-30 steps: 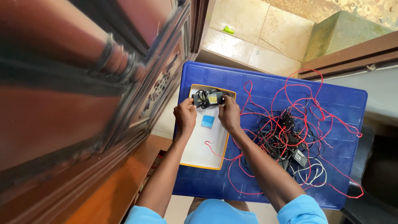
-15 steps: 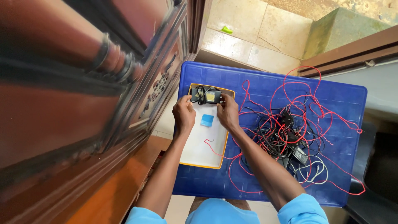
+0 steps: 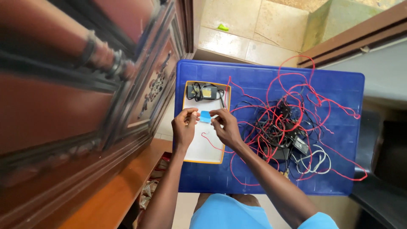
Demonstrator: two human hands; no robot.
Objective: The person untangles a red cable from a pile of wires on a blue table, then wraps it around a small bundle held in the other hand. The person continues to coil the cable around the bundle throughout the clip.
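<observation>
Head view: the left hand (image 3: 183, 126) and right hand (image 3: 225, 125) hover over a white tray with a yellow rim (image 3: 204, 149) on a blue plastic table (image 3: 212, 178). Both are loosely curled, fingertips beside a small blue square (image 3: 205, 116) lying on the tray (whether either pinches it, I cannot tell). A black power adapter with coiled cord (image 3: 202, 91) rests at the tray's far end. Tangled red and black wires (image 3: 288, 123) sprawl to the right.

Glossy blue plastic table (image 3: 254, 178) — matt white tray (image 3: 203, 148), rubbery red wires (image 3: 296, 85), polished carved wood door (image 3: 85, 106).
</observation>
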